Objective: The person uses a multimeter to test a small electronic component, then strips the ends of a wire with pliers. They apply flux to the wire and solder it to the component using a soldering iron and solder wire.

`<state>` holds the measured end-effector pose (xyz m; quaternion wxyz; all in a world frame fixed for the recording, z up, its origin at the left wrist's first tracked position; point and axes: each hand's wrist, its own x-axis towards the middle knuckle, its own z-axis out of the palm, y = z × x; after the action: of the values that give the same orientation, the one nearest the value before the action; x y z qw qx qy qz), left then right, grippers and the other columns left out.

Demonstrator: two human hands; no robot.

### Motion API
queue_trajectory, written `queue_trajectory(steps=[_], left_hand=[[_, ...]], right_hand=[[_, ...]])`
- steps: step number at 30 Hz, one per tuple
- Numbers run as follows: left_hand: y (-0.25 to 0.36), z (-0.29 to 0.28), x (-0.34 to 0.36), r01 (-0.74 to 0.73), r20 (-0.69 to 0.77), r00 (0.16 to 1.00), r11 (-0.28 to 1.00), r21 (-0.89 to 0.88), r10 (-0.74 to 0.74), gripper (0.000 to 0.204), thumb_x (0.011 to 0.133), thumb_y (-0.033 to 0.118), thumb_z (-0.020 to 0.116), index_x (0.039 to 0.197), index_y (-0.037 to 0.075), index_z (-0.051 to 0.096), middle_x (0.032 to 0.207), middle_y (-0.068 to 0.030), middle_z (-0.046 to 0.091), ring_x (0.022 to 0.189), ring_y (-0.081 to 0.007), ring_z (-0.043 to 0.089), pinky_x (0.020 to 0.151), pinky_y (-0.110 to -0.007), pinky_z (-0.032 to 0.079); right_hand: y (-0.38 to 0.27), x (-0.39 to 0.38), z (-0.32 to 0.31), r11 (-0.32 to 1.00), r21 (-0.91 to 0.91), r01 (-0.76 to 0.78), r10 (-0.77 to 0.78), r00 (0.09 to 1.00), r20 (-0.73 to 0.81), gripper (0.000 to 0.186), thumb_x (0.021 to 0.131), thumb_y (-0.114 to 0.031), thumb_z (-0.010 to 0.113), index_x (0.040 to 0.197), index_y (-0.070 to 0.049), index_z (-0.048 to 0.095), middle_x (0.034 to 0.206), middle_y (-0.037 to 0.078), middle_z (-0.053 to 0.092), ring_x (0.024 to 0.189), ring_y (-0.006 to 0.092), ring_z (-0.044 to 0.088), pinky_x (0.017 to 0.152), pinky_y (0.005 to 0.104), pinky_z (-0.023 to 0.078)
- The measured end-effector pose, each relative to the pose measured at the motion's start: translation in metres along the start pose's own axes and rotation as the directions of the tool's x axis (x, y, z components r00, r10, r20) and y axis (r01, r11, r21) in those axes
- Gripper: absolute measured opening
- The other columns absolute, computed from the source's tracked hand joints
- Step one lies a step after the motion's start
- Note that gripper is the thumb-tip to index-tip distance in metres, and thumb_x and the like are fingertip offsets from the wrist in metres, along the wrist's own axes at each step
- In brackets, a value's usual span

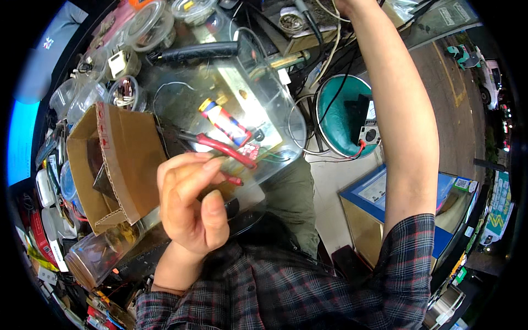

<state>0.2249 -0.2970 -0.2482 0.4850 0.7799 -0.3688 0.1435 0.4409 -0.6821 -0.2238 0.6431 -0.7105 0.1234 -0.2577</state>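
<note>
My left hand is raised in front of my chest, its fingers loosely bent and the thumb apart from them, with nothing visible between them. Just beyond its fingertips lies a hand tool with red handles, probably pliers, partly hidden behind the hand. Further in, a small yellow, blue and red cylinder rests on a clear plastic tray. A bare forearm leads to my right hand, cut off by the top edge beside a pale cable; its fingers are hidden.
An opened cardboard box stands left of the tray, beside a clear jar. Several clear tubs crowd the far left. A black rod-shaped object lies across the tray's far part. Right of it, a green round stool bears a small device.
</note>
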Motion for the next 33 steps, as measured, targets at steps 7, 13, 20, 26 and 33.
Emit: queue_trajectory(steps=[7,13,20,26,33], left_hand=[[-0.005,0.004,0.0,0.045,-0.048,0.998,0.996,-0.076,-0.048,0.032,0.103,0.016,0.062,0.126,-0.006,0.067,0.095,-0.0139,0.071,0.101,-0.0321,0.065,0.092,-0.041,0.051],[-0.007,0.007,-0.001,0.087,-0.067,0.993,0.989,-0.116,-0.095,0.03,0.1,0.009,0.063,0.125,-0.007,0.068,0.1,-0.0143,0.071,0.095,-0.0274,0.065,0.089,-0.04,0.051],[0.001,0.011,0.003,0.122,-0.052,0.991,0.989,-0.083,-0.127,0.026,0.096,-0.001,0.064,0.121,-0.005,0.07,0.101,-0.0135,0.07,0.094,-0.0256,0.064,0.088,-0.037,0.051],[-0.003,0.014,0.005,0.025,-0.111,0.994,1.0,-0.003,-0.025,0.026,0.091,-0.006,0.072,0.117,-0.002,0.072,0.1,-0.0131,0.072,0.092,-0.0266,0.066,0.076,-0.034,0.054],[0.008,0.016,0.001,0.012,-0.068,0.998,0.999,-0.044,-0.015,0.021,0.098,-0.005,0.067,0.118,-0.003,0.071,0.106,-0.0146,0.071,0.097,-0.025,0.067,0.087,-0.035,0.053]], right_hand=[[0.0,-0.01,0.011,0.948,-0.266,0.173,-0.195,0.979,-0.057,0.051,0.112,-0.04,0.046,0.094,0.002,0.069,0.082,0.013,0.067,0.076,0.025,0.066,0.071,0.0385,0.054],[-0.01,-0.026,-0.002,0.821,-0.493,0.287,-0.264,0.957,0.116,0.049,0.111,-0.039,0.046,0.098,0.001,0.072,0.084,0.016,0.07,0.079,0.0272,0.069,0.077,0.0433,0.055],[-0.073,-0.108,0.0,0.614,-0.746,0.257,0.055,0.929,0.366,0.063,0.108,-0.057,0.049,0.113,-0.001,0.078,0.113,0.022,0.079,0.097,0.0301,0.076,0.091,0.0446,0.057],[-0.053,-0.301,-0.019,0.687,-0.432,0.585,-0.266,0.755,0.599,0.035,0.088,-0.025,0.083,0.113,-0.004,0.069,0.103,0.012,0.065,0.099,0.0336,0.064,0.085,0.0425,0.054],[-0.033,-0.334,-0.02,0.556,-0.545,0.628,-0.402,0.777,0.484,0.029,0.083,-0.017,0.086,0.108,-0.006,0.074,0.107,0.01,0.066,0.102,0.032,0.064,0.086,0.0423,0.052]])
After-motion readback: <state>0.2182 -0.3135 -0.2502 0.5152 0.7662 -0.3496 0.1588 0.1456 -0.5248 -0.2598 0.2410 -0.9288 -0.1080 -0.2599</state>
